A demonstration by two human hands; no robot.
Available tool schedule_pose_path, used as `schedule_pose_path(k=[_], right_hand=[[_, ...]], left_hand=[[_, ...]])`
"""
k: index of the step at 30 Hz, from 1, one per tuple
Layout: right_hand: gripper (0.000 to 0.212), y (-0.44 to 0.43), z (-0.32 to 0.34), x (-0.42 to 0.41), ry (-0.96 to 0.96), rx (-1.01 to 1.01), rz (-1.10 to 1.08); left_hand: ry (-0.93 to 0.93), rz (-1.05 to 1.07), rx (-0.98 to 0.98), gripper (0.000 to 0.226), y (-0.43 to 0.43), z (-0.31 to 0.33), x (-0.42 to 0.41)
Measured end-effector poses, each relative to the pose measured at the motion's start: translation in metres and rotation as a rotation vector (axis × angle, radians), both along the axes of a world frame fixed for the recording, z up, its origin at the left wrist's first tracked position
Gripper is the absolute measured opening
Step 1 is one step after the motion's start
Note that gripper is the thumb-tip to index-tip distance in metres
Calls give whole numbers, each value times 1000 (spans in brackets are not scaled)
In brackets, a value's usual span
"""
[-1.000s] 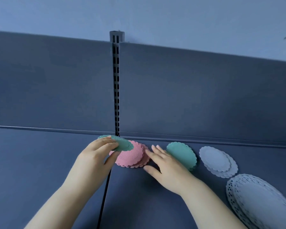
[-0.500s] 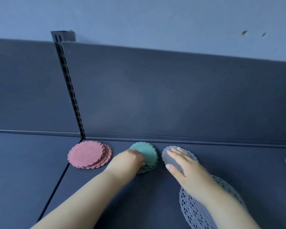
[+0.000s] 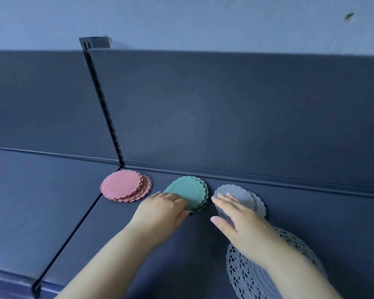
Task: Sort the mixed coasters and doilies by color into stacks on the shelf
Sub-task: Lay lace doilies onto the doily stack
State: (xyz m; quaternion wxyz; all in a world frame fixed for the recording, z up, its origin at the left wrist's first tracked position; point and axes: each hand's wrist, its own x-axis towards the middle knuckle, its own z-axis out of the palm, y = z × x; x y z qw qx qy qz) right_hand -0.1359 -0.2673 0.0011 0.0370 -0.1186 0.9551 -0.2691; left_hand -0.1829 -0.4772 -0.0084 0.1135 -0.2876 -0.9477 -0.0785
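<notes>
Three small stacks lie in a row along the back of the dark shelf (image 3: 311, 212): pink coasters (image 3: 125, 185) at the left, green coasters (image 3: 189, 190) in the middle, pale grey coasters (image 3: 244, 196) at the right. My left hand (image 3: 162, 209) rests with straight fingers against the near left edge of the green stack. Flat on the grey stack lies my right hand (image 3: 233, 214), fingers extended. A large white lace doily stack (image 3: 253, 275) sits at the front right, partly hidden under my right forearm.
A slotted black upright (image 3: 104, 108) splits the shelf's back panel, and a seam (image 3: 73, 236) runs forward from it between two shelf boards. The front lip of the shelf (image 3: 9, 279) is at the lower left.
My left hand carried a green coaster from over the pink stack and laid it on the green stack. My right hand moved from beside the pink stack onto the grey stack. The view panned right.
</notes>
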Motion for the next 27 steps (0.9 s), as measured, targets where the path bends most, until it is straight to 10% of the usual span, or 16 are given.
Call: schedule_pose_path(k=[27], right_hand=[[43,-52,-11,123,33,-1,-382]], left_hand=[[56,-283,182,38,-31,-8,77]])
